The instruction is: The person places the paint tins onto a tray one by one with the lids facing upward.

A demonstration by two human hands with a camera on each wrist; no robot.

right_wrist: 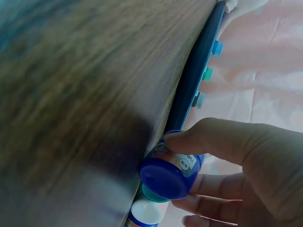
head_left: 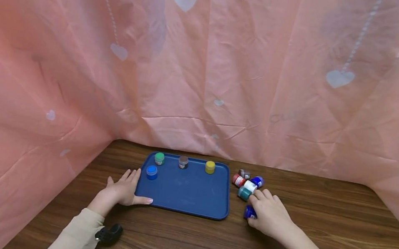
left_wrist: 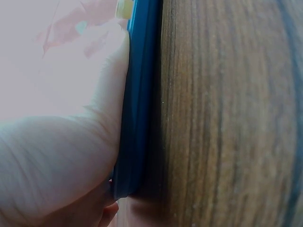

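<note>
The right hand (head_left: 272,218) lies on the wooden surface (head_left: 341,227) just right of the tray (head_left: 190,190). Its thumb and fingers (right_wrist: 213,142) are curled round a dark blue jar (head_left: 249,212), which lies on its side, touching the surface close to the tray's right edge. In the right wrist view the jar's blue lid (right_wrist: 163,177) points toward the camera and the thumb presses on the label. So the step in hand is, I judge, the pick-up of this jar: the grip is made, but the jar is not yet lifted.

The left hand (head_left: 124,190) rests at the tray's near left corner. Its fingers are straight and a little spread along the left rim, and the thumb lies flat on the tray's front edge; it seems to steady the tray and holds nothing.

Just beyond the right hand is a cluster of more jars lying on the surface: a teal jar (head_left: 244,193) touching the fingertips, then a white jar (head_left: 250,186), a red jar (head_left: 238,180), a blue jar (head_left: 258,181) and a small brown one (head_left: 244,173).

On the tray four jars stand upright: a blue-lid jar (head_left: 151,172) near the left rim, and along the far rim a green jar (head_left: 159,158), a grey jar (head_left: 183,162) and a yellow jar (head_left: 210,167).

The next move, in my opinion, calls for lifting the dark blue jar, turning it upright, and carrying it left over the rim to a free place on the tray without striking the standing jars.
</note>
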